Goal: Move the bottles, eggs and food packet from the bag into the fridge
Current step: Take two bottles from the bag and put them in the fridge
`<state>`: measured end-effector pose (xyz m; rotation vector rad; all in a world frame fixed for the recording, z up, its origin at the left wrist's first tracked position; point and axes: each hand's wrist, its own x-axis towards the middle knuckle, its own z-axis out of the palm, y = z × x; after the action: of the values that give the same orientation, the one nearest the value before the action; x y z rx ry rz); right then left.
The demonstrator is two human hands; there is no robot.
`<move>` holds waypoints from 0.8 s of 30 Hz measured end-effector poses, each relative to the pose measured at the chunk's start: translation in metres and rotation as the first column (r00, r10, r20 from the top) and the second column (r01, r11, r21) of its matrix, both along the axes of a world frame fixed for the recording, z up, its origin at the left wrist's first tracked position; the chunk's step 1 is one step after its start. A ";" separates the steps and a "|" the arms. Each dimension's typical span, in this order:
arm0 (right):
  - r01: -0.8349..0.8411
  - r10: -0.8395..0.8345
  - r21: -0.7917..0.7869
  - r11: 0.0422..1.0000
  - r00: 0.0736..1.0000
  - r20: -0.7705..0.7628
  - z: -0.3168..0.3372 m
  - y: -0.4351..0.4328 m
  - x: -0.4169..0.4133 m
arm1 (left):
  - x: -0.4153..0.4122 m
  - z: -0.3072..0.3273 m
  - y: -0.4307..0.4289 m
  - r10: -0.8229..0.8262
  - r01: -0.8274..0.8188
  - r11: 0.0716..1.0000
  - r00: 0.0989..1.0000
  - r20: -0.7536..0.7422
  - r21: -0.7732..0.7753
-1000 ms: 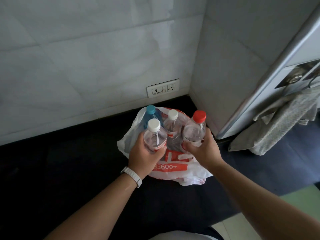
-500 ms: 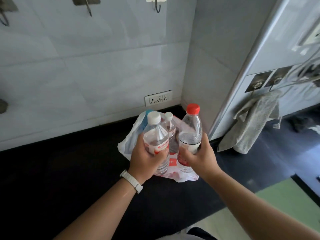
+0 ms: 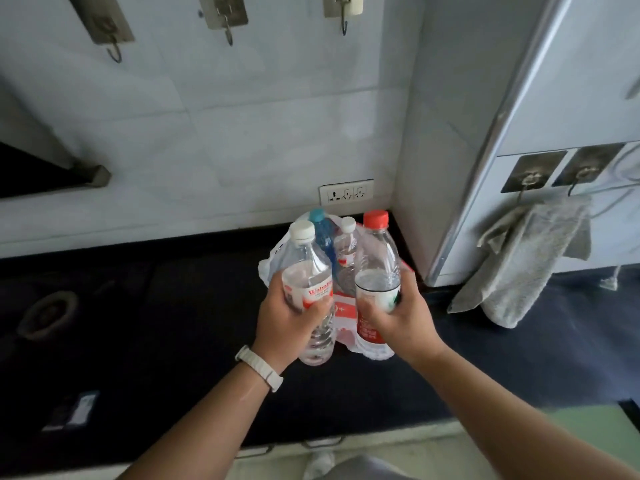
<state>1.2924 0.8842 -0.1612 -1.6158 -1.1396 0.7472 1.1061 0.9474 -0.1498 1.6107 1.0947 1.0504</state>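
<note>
Head camera, looking down at a dark counter that runs along a pale tiled wall. The left hand, with a white watch band on its wrist, has its fingers curled round the middle of a clear white-capped bottle, over its red and white label. The bottle is upright, leaning slightly, and its base shows below the hand in front of the bag. The right hand is clenched round a clear red-capped bottle at its label, also upright. The two held bottles stand side by side, close together but apart.

Behind and between them, a white and red plastic bag sits on the counter in the corner where the wall meets a side wall. Two more bottles stand in it: a blue bottle with a blue cap and, just to its right, a small white-capped bottle with a red label. What else the bag holds is hidden.

A wall socket sits just above the counter, behind the bag. Metal hooks are stuck high on the wall. To the right stands a tall pale unit with a metal edge; a grey towel hangs from hooks on its side
</note>
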 end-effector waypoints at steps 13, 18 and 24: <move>-0.398 0.397 -0.056 0.916 0.917 -0.032 -0.003 -0.009 -0.022 | -0.043 0.008 -0.093 0.461 -0.465 0.883 0.884 -0.073 -0.065; -0.531 0.530 -0.054 0.845 0.847 -0.033 0.003 -0.011 -0.067 | -0.080 0.008 -0.130 0.622 -0.628 0.776 0.777 -0.098 -0.054; -0.677 0.677 -0.099 0.729 0.735 -0.045 0.011 -0.026 -0.131 | -0.131 0.010 -0.178 0.746 -0.755 0.654 0.653 -0.126 -0.039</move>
<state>1.1619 0.8583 -0.1505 -1.2512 -1.7448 1.3016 0.9755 0.7696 -0.1402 1.1223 1.9491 1.4223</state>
